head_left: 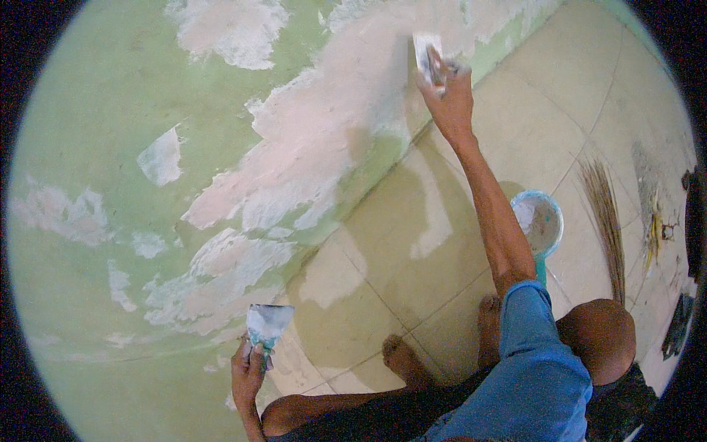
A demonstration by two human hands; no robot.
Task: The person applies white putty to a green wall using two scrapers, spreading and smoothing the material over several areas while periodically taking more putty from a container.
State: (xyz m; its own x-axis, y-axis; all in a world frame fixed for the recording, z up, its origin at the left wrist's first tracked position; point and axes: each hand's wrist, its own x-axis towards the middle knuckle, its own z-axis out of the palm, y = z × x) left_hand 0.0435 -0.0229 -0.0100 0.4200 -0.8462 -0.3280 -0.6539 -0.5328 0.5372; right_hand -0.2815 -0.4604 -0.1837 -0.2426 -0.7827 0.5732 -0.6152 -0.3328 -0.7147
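A green wall [81, 132] carries broad patches of pinkish-white putty [324, 118]. My right arm reaches far up along the wall's lower edge. There my right hand [451, 92] is closed on a scraper [427, 53] with a pale flat blade, against or close to the putty; motion blurs the tool and fingers slightly. Low on the left, my left hand [249, 368] grips a putty knife [269, 321] by its green-smeared handle. That knife's wide blade points upward and is coated with whitish putty. Its blade appears to be held off the wall.
Beside my right forearm, a teal-handled plastic dipper [556, 221] with pale paste in it stands on the tiled floor [398, 250]. A stick broom [607, 228] lies farther right. My bare feet and bent knee [600, 339] are close below. Dark items lie along the right rim.
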